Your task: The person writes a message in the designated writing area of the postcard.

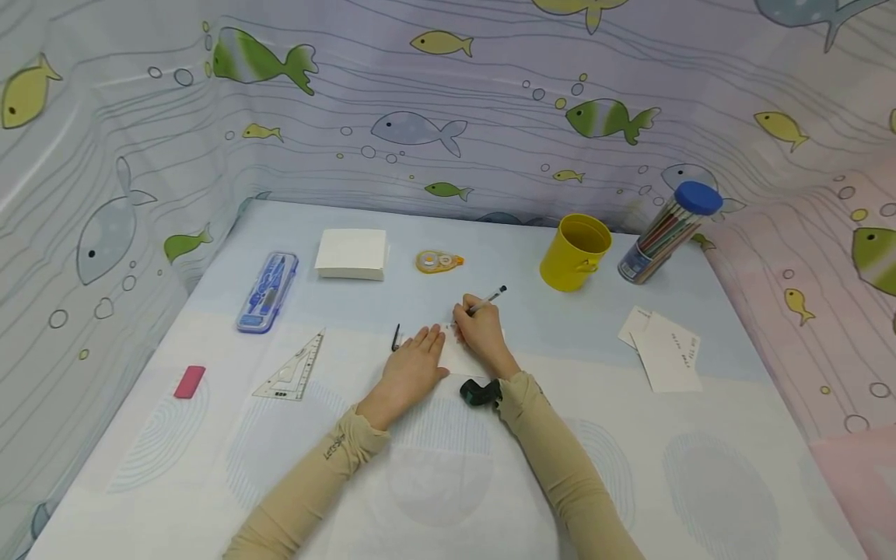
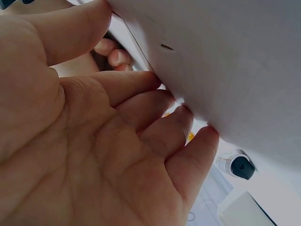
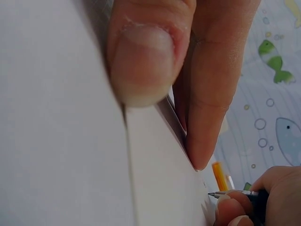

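Over a flat, matte white card (image 1: 463, 362) on the tabletop (image 1: 700, 439), the right hand (image 1: 483, 328) pinched a slim, straight pen (image 1: 488, 299) in curled fingers, the shaft slanting from near left to its dark end, far right. The left hand (image 1: 411, 367) rested extended fingers on the card; whether the nib (image 3: 215, 193) touched was hard to tell.
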Available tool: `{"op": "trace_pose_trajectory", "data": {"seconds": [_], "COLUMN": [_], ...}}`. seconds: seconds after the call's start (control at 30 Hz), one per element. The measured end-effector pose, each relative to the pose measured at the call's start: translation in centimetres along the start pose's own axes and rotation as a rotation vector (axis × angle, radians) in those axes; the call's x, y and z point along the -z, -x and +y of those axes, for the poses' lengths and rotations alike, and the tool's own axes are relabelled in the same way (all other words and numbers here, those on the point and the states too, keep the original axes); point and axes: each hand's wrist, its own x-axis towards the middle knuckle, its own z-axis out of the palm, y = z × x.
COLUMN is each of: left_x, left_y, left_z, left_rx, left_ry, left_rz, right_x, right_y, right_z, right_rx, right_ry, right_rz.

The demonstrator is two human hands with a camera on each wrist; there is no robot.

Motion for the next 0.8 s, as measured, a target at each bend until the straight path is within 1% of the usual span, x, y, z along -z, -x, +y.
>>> {"op": "trace_pose_trajectory", "data": {"seconds": [0.17,0.33,0.53,0.8], "left_x": [0.01,-0.04,-0.01,-0.15], "left_y": [-0.02,-0.01,-0.01,-0.04], "left_z": [0.04,0.10,0.10,0.05], "left_rx": [0.001,-0.004,-0.006,-0.009], "left_ry": [-0.001,-0.005,-0.008,-0.009], "left_rz": [0.000,0.011,0.016,0.021], "right_x": [-0.07,-0.05,0.19,0.18], "right_y": [0.14,0.35,0.07,0.04], "right_z": [-0.21,-0.39,-0.27,-0.25], "right_rx": [-0.002,-0.002,-0.003,0.006], "right_ry": [0.022,0.015,0.034,0.042], "right_rz": [0.003,0.029,0.004,0.002]}}
